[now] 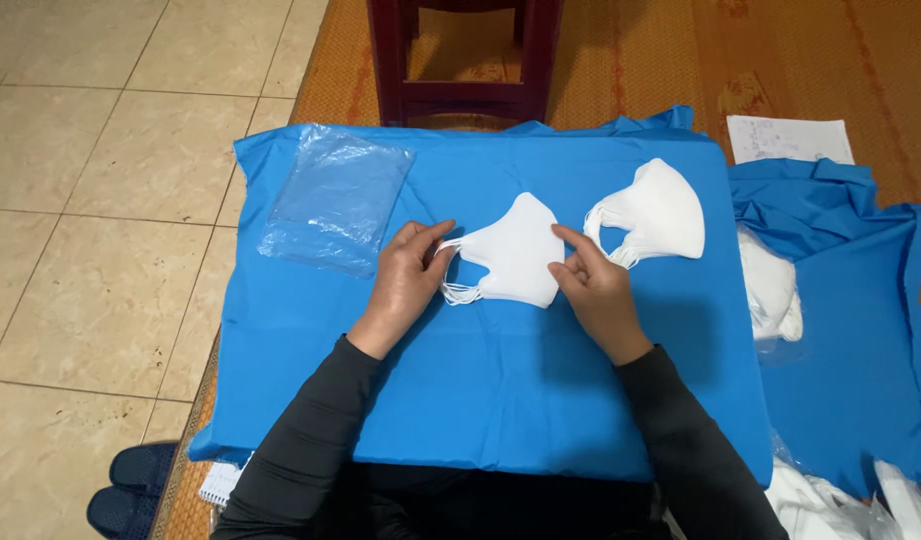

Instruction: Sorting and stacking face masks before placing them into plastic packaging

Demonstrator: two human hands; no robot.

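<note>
The white face mask [516,250] you hold lies flat at the frame's centre on the blue cloth [481,400] covering your worktop. A second white mask [661,210] sits just right of it, a clear plastic bag [336,195] at upper left. Beige floor tiles [91,200] run along the left, a woven mat [781,60] above. Your left hand [406,275] pinches the ear loops; your right hand [596,280] pinches the mask's right edge.
</note>
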